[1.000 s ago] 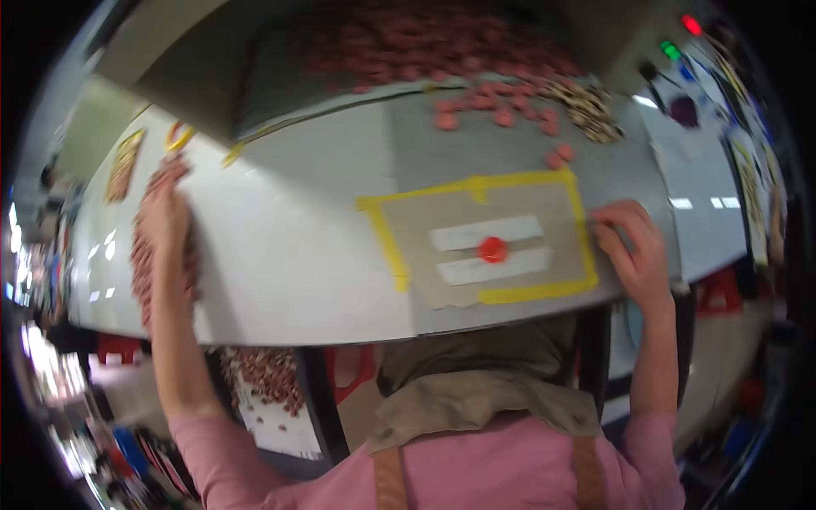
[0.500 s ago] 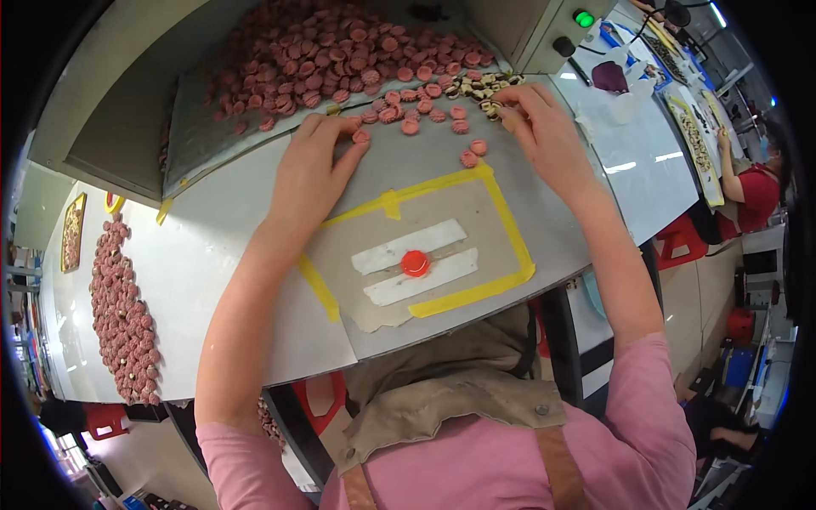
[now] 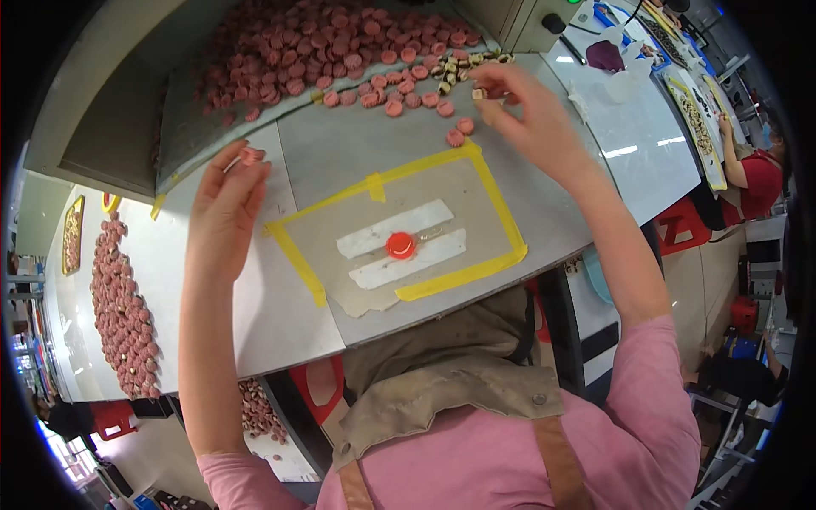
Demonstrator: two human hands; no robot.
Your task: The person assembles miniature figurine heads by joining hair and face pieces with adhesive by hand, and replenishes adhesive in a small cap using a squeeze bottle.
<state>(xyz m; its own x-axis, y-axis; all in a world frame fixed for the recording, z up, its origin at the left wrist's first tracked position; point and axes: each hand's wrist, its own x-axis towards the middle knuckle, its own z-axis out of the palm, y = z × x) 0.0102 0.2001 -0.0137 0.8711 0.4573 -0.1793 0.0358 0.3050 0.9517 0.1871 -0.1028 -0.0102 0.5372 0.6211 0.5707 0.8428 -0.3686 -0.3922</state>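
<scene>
My left hand point(image 3: 228, 202) pinches a pink fluted cap point(image 3: 252, 155) between thumb and fingertips, above the table point(image 3: 276, 306) and left of the taped grey card point(image 3: 455, 191); it's roundish, with no clear long axis, and I can't tell which way it faces. My right hand point(image 3: 534, 119) grips a small cream block point(image 3: 478, 94) between thumb and finger, pale face toward me, its long axis too small to make out. Under the open metal hood point(image 3: 106, 115) lies a pink-cap heap point(image 3: 340, 42); the yellow-rimmed tray point(image 3: 70, 272) at far left holds small pieces.
</scene>
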